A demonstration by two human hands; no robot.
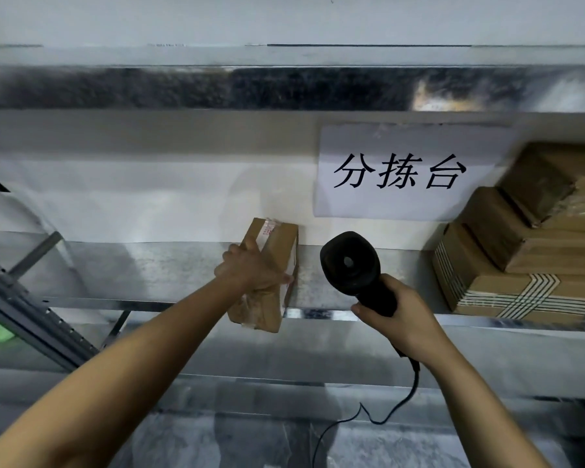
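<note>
From where I'm driving, the widest way in is the left half of the shelf [149, 265]: bare metal from the slotted post [31, 319] on the left across to the small box [277, 251] my left hand [250, 268] grips. There's only a narrow gap between that box and the scanner [348, 265] in my right hand [399, 319]. The right end is blocked by a stack of cartons [520, 258] rising close to the upper shelf [284, 87], which caps headroom. The wall [149, 197] stops any reach at the far side, and the scanner's cable [412, 390] dangles near right.
</note>
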